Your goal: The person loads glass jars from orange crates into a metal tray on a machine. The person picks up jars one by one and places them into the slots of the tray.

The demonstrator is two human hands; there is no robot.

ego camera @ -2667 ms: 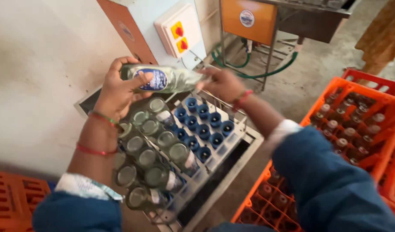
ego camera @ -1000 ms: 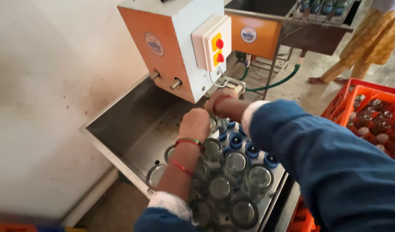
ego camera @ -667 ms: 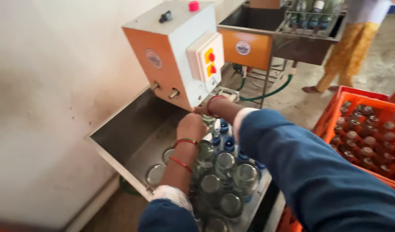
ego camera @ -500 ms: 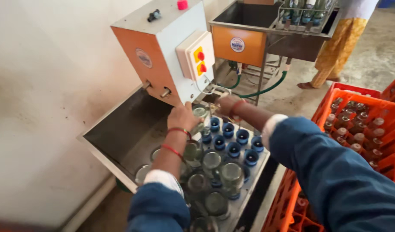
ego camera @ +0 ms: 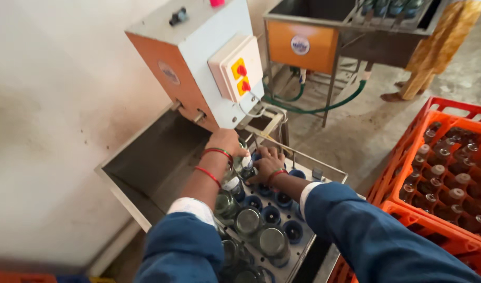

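My left hand (ego camera: 227,144), with red bangles on the wrist, is curled over the top of a clear glass bottle (ego camera: 245,163) standing at the far end of a steel rack (ego camera: 324,169) lined with blue cup holders (ego camera: 274,215). Fingers apart, my right hand (ego camera: 266,163) lies on the blue holders just right of that bottle and touches its side. Several upturned glass bottles (ego camera: 249,221) fill the rack's near left part, under my left forearm. Both sleeves are blue.
An orange and white machine box (ego camera: 198,57) with a yellow panel of red buttons (ego camera: 240,77) stands behind the rack, above a steel trough (ego camera: 151,162). Orange crates (ego camera: 402,209) of bottles sit at right. A steel tank (ego camera: 303,44), green hoses (ego camera: 303,107) and a standing person (ego camera: 434,52) are farther back.
The bottle, held up in both hands earlier, has come down to the rack's far end. My right hand has slid off it onto the blue holders. The view has tilted upward.
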